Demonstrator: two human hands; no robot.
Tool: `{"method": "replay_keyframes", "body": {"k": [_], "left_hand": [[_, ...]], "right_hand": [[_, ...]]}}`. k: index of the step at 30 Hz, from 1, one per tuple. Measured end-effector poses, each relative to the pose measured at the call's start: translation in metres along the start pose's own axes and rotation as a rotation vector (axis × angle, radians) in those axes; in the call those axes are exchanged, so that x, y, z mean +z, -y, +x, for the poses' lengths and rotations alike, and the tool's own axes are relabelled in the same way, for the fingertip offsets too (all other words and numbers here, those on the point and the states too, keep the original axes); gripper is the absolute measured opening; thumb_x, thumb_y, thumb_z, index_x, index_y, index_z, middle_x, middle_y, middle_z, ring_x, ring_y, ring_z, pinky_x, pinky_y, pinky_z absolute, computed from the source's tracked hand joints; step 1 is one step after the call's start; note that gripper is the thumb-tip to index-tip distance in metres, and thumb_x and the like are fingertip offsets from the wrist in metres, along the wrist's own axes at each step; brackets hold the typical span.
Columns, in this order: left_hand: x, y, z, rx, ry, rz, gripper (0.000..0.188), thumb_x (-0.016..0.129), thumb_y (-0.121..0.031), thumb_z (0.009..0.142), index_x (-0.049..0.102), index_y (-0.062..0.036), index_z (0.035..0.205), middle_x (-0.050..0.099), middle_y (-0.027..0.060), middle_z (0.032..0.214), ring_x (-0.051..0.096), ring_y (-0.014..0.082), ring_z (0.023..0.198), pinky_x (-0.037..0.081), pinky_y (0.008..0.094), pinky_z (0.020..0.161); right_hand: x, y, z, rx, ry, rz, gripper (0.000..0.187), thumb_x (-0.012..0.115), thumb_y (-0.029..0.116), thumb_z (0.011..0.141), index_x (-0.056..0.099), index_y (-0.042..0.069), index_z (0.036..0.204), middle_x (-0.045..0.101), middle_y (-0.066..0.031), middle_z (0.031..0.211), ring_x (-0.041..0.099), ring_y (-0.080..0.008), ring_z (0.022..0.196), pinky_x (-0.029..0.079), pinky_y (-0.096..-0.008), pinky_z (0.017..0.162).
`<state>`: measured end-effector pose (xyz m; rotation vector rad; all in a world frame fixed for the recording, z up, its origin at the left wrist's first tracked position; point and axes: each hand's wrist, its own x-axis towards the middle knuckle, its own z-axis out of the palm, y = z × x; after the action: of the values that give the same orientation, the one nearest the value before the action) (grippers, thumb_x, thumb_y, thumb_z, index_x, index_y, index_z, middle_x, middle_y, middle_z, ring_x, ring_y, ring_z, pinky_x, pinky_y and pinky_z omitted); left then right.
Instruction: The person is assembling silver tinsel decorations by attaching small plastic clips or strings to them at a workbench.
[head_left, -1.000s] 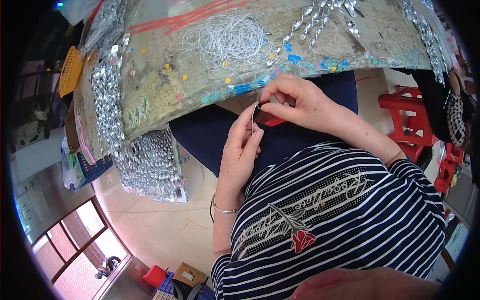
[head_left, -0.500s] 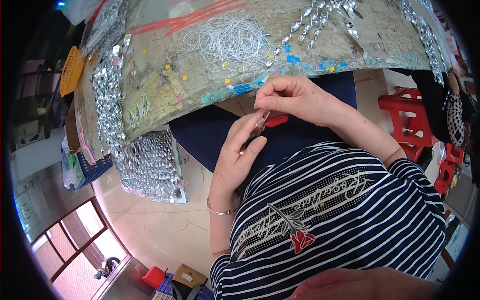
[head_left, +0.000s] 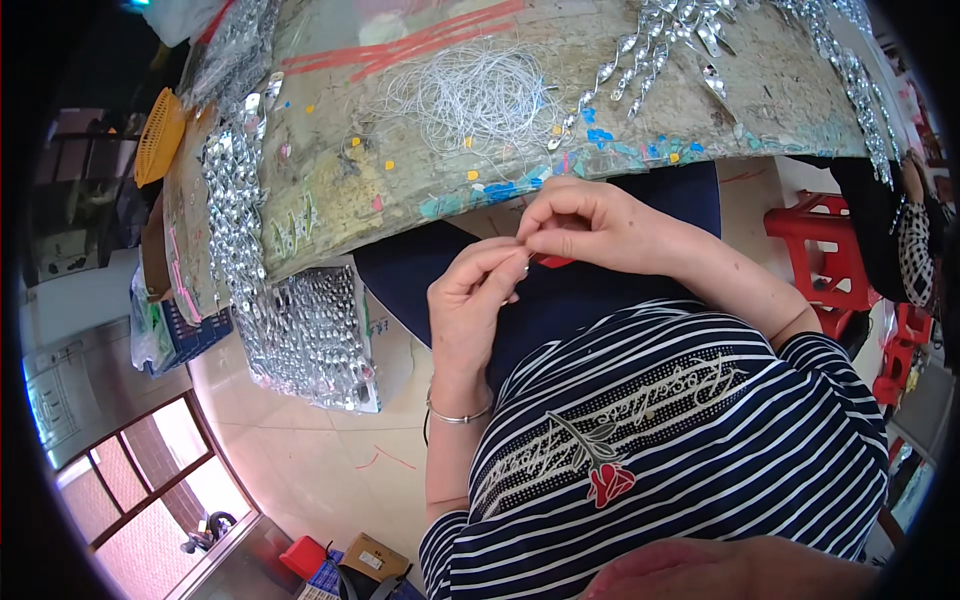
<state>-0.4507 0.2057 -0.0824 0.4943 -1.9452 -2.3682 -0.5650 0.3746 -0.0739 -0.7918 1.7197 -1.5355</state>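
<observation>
My left hand (head_left: pixel 470 300) and my right hand (head_left: pixel 600 228) meet in front of my lap, just off the table's near edge. The left thumb and fingers pinch a small shiny silver piece, of which only a glint shows at the fingertips. Thumb and forefinger of the right hand are pressed together against the left fingertips; whatever they grip is too small or hidden. Beyond the hands, a loose tangle of white thread (head_left: pixel 470 105) lies on the worn table (head_left: pixel 330 200). Silver twisted strands (head_left: pixel 635 60) fan out at the table's far middle.
More silver strands (head_left: pixel 235 200) hang over the table's left side, above a plastic-wrapped silver bundle (head_left: pixel 310 340). A yellow basket (head_left: pixel 158 135) stands at far left. Red stools (head_left: pixel 820 250) and another person's checked sleeve (head_left: pixel 915 250) are at right. Boxes (head_left: pixel 375 555) sit on the floor below.
Both hands have drawn closer together. The left fingers have closed further over the shiny piece, which showed more before. The whole view has shifted slightly.
</observation>
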Motion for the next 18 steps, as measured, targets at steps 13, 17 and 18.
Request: {"method": "replay_keyframes", "body": {"k": [13,17,18], "left_hand": [[-0.037,0.013,-0.019,-0.081,-0.137,0.013,0.009,0.067,-0.002,0.085,0.071,0.0007,0.093,0.068,0.0082,0.097,0.058,0.0070,0.072,0.045,0.0189,0.061],[-0.034,0.011,-0.010,0.014,-0.072,0.045,0.010,0.066,-0.001,0.085,0.071,0.0011,0.094,0.069,0.0089,0.099,0.058,0.0065,0.074,0.045,0.0187,0.064],[-0.029,0.007,-0.008,0.042,-0.068,0.068,0.011,0.066,0.000,0.085,0.071,0.0015,0.095,0.069,0.0095,0.100,0.059,0.0066,0.076,0.045,0.0189,0.065]], "right_hand": [[-0.062,-0.003,-0.028,-0.181,-0.159,-0.602,0.006,0.064,0.008,0.087,0.065,0.002,0.088,0.056,-0.0053,0.082,0.055,-0.0171,0.081,0.043,-0.0268,0.070],[-0.060,0.013,-0.026,-0.099,-0.236,-0.479,0.006,0.062,0.007,0.089,0.062,0.001,0.087,0.056,-0.0047,0.082,0.055,-0.0168,0.081,0.043,-0.0274,0.071],[-0.055,0.018,-0.023,-0.083,-0.248,-0.432,0.006,0.061,0.007,0.089,0.062,0.001,0.087,0.056,-0.0045,0.082,0.055,-0.0169,0.081,0.043,-0.0277,0.071]]}}
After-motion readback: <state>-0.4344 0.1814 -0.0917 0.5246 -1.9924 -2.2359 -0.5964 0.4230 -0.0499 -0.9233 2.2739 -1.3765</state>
